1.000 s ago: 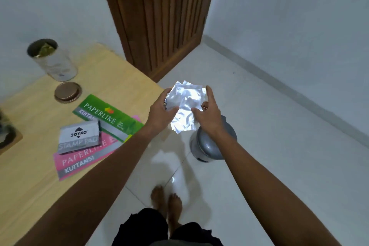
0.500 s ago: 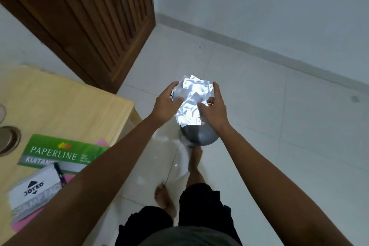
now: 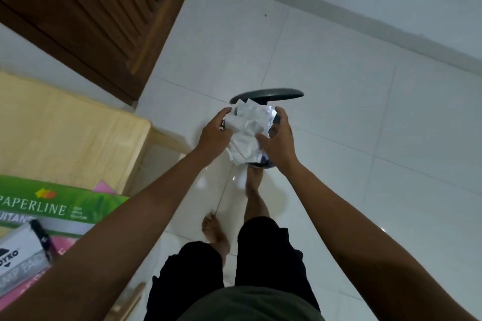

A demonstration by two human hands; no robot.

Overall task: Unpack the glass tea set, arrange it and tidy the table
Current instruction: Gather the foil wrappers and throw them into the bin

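A crumpled bundle of clear plastic wrapping (image 3: 247,130) is pressed between my left hand (image 3: 215,133) and my right hand (image 3: 280,141). Both hands hold it directly over a small grey pedal bin (image 3: 260,163) on the white floor. The bin's dark lid (image 3: 268,94) stands raised behind the bundle. My foot rests at the bin's base. The bin's opening is mostly hidden by the wrapping and my hands. No glass tea set is in view.
The light wooden table (image 3: 65,133) is at the left, its corner close to the bin. On it lie a green Paperline pad (image 3: 52,206), a pink pad under it and a Joyko stamp pad box (image 3: 18,260). A brown wooden door (image 3: 104,8) stands behind.
The view has swung right and down, away from the table. My hands lowered the wrapping onto the bin, and the bin's lid went from closed to raised.
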